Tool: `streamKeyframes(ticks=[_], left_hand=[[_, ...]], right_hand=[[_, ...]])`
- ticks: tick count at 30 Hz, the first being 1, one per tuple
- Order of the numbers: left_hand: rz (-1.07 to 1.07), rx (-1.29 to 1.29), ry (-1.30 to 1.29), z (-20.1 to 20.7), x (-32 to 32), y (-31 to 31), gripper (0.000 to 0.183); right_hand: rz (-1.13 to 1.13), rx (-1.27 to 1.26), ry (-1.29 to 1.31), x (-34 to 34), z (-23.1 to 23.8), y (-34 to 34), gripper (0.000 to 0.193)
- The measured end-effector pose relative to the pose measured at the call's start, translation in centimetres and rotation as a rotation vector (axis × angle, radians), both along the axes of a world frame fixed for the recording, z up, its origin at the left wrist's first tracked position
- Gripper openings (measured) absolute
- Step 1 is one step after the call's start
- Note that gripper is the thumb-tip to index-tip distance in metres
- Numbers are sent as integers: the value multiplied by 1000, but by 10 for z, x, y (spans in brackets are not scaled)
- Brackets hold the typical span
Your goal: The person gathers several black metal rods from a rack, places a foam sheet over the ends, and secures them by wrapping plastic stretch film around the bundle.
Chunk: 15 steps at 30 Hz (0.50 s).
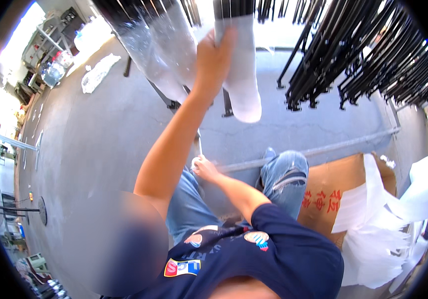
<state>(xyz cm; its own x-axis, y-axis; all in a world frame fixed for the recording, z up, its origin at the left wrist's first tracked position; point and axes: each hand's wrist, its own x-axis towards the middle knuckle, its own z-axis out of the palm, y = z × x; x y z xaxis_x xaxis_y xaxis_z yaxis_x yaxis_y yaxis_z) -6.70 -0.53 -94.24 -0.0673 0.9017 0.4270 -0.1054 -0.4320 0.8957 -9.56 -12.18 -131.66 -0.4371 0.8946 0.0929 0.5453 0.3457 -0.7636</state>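
Observation:
My left hand [214,57] reaches up and grips the edge of a white foam sleeve [244,74], which hangs over the lower end of a black metal part [231,7]. Left of it hang more pale, translucent sleeves [149,55] over other black parts. Low in front of my knees, my right hand [204,168] is closed on a small whitish thing. A thin pale rod shows just above that hand; I cannot make out what the fingers hold.
Rows of black metal frames [318,60] hang at the upper right. A cardboard box [323,189] with white foam sheets [373,239] stands right of my knee. A metal floor bar [323,147] runs ahead. Crumpled plastic [99,74] and a fan [42,211] are at left.

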Motion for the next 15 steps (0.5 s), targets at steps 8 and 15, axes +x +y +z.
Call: streamKeyframes(ticks=[8, 15], left_hand=[[0, 108, -159, -12, -12, 1, 21], [-151, 290, -251, -10, -10, -24, 13]], right_hand=[[-96, 116, 484, 105, 262, -13, 23], [233, 79, 1137, 180, 400, 9, 45]])
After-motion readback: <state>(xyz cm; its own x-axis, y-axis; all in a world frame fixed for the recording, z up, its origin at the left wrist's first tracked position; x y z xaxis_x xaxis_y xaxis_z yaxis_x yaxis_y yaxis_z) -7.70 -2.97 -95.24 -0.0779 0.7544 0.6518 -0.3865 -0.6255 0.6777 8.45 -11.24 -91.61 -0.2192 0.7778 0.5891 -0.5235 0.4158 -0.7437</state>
